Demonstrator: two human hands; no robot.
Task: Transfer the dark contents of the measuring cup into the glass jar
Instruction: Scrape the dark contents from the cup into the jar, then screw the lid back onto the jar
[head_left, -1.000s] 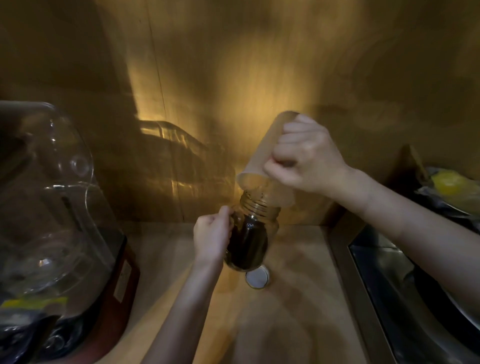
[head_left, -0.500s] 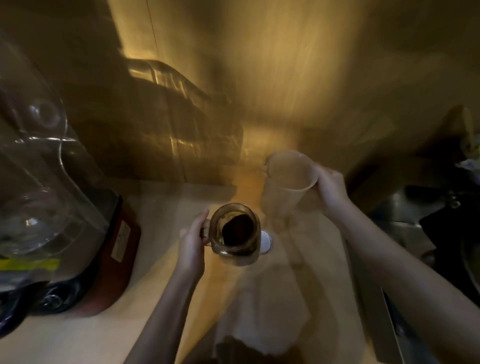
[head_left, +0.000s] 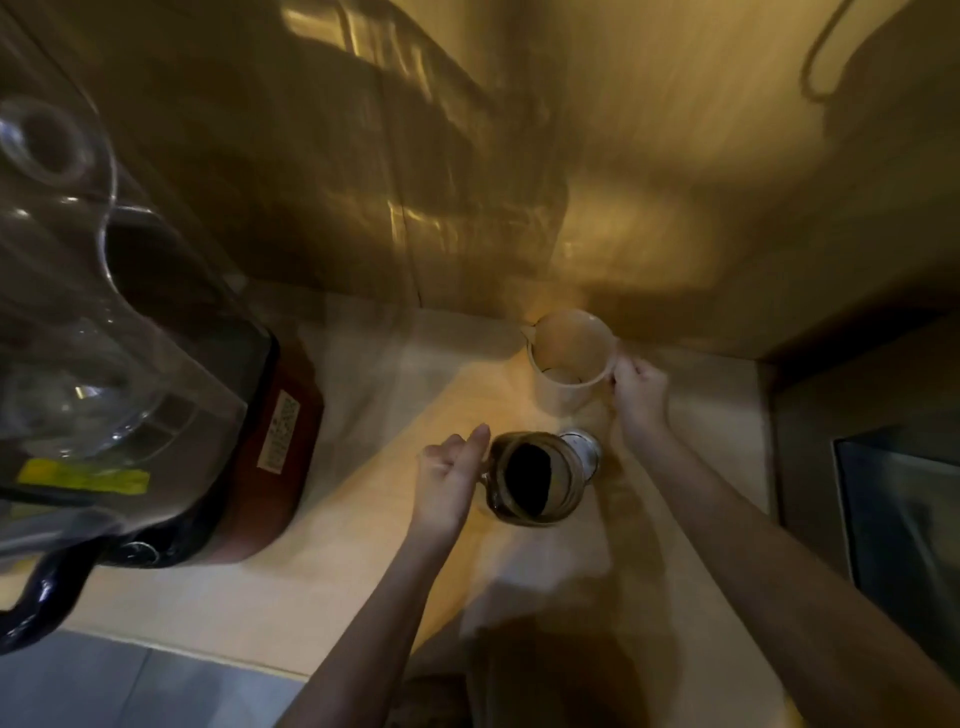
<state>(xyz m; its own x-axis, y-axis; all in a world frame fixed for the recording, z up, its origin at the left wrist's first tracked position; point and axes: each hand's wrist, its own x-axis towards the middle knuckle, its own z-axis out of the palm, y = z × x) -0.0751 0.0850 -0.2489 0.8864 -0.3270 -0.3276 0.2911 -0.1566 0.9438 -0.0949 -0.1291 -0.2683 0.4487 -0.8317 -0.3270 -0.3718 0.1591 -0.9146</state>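
The glass jar (head_left: 535, 480) stands upright on the wooden counter (head_left: 363, 561), seen from above, with dark contents inside. My left hand (head_left: 449, 480) grips its handle on the left side, the forefinger stretched out. Behind it the pale measuring cup (head_left: 569, 358) stands upright on the counter near the wall, its inside looking almost bare. My right hand (head_left: 640, 395) holds the cup's handle on the right. A round metal lid (head_left: 586, 451) lies between jar and cup, partly hidden by the jar.
A blender with a clear cover and a red base (head_left: 275, 452) fills the left side. A steel sink (head_left: 904, 514) lies at the right edge. The wooden wall (head_left: 597, 156) rises close behind the cup. Grey floor (head_left: 104, 686) shows at the lower left.
The cup was tipped over the jar's mouth a second ago; it has since come upright and gone down onto the counter behind the jar. The view has tilted down over the jar.
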